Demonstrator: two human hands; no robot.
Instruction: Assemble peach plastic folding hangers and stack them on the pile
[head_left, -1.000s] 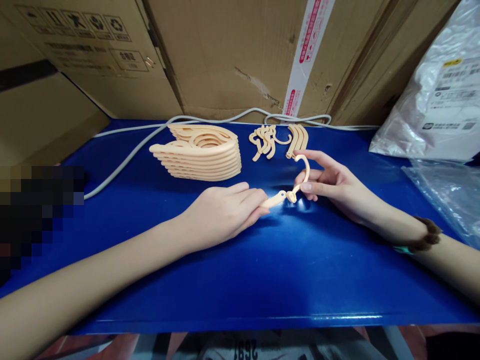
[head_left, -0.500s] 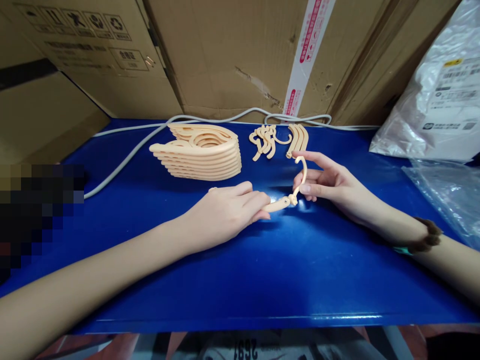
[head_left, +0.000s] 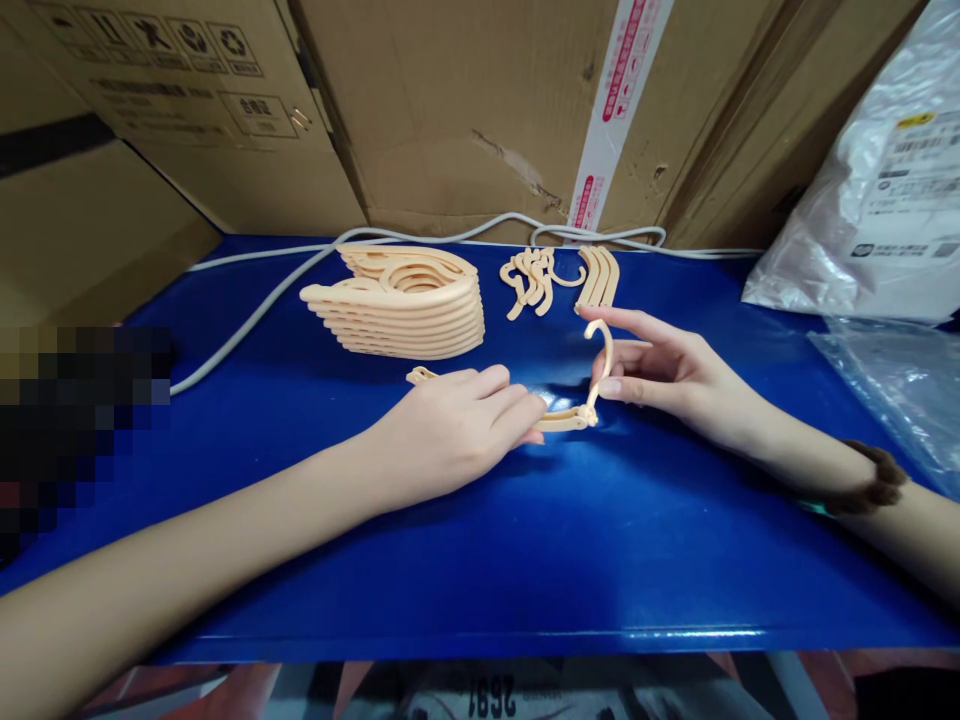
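My left hand (head_left: 469, 415) is closed over a cream plastic hanger arm (head_left: 561, 421), just above the blue table. One end of the arm sticks out left of my knuckles; the middle is hidden under my palm. At its right end the arm meets a curved cream hanger hook (head_left: 606, 350), which stands upright. My right hand (head_left: 660, 370) pinches the hook's shank between thumb and fingers, with the index finger stretched out past the hook's tip. Behind my left hand is a neat stack of cream hanger pieces (head_left: 405, 320).
Loose hooks (head_left: 534, 280) and several curved arm pieces (head_left: 598, 275) lie at the back of the blue table (head_left: 480, 580). A grey cable (head_left: 262, 345) runs along the rear, before cardboard boxes (head_left: 465, 110). A plastic mailing bag (head_left: 862, 220) and clear plastic (head_left: 892, 390) are at right.
The hanger arm has turned in my left hand, so its left end shows more and its joint with the hook sits slightly lower and to the right. The hook stays in my right hand.
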